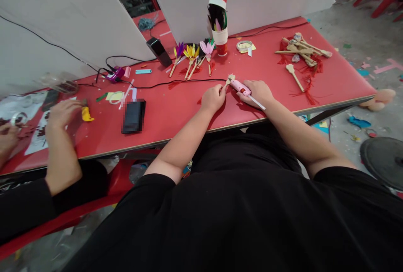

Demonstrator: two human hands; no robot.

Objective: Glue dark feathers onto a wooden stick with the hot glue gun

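Observation:
Close to the front edge of the table, my left hand (214, 97) pinches a small pale wooden stick with a wide, petal-shaped head (231, 78). My right hand (258, 94) is wrapped around a pink hot glue gun (240, 87), whose nozzle is at the stick's head; whether it touches I cannot tell. A white glue stick (257, 102) juts from the gun's back end. To the right lies a similar wooden stick (295, 78) with a red tassel (310, 94). Behind it is a pile of such sticks (304, 49).
Feathered sticks in purple, yellow (191, 53) and pink lie at the back, beside red-and-white paper cups (221, 45). A tape roll (244, 45) sits right of them. A black cable (176, 81) crosses the red table (176, 112). At left are a black pouch (134, 116) and a co-worker's hands (64, 114).

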